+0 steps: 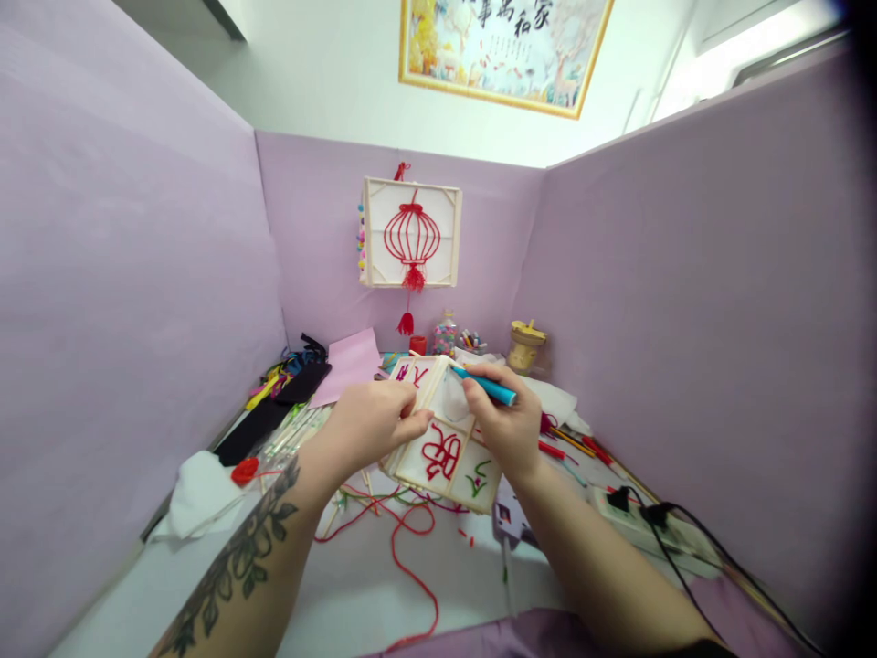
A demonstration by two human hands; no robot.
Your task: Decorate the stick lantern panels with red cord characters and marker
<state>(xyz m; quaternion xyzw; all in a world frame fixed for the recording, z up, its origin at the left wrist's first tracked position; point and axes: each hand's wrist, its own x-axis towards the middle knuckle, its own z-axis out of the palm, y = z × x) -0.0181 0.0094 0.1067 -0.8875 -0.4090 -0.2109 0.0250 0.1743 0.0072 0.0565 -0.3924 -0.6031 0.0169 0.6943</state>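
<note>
A box-shaped lantern (415,454) with a pale stick frame and white panels is tilted in front of me. Red characters and a small green-and-purple design mark its panels. My left hand (374,416) grips the lantern's left side, its fingers curled and its thumb lying on a panel. In my right hand (508,425) is a blue marker (494,387), pinched between thumb and fingers. Its tip end meets or hovers over an upper white panel; which of the two, I cannot tell. Part of the lantern's right side is hidden behind my right hand.
A second lantern (447,206) hangs on the back partition. Red yarn (421,580) trails over the table, with a glue gun (508,516) to the right. At far right lie a power strip (658,525) and black cables. A bead jar (445,336) stands behind.
</note>
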